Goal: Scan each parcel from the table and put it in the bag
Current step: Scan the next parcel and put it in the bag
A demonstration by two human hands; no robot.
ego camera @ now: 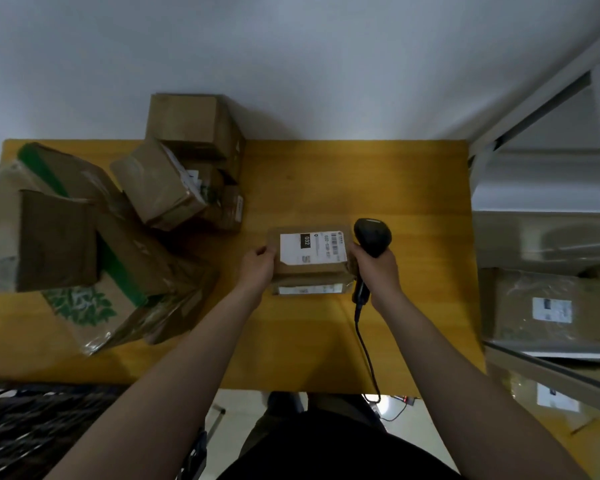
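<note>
Grips the parcel by its left end with the left hand; wraps the right hand round the scanner handle, just beside the right end; sits between both hands mid-bench, long axis left-right, label up; guessing the scanner just needs tipping left onto it.

The counter is a warm yellow-orange with faint wood grain. The parcel is plain brown cardboard; its label is white with a black block, black barcode stripes and small dark print. The scanner and its cable are black. A brown carton carries a green leaf print and a green stripe; the stacked boxes are plain brown. The wall is pale grey.
</note>
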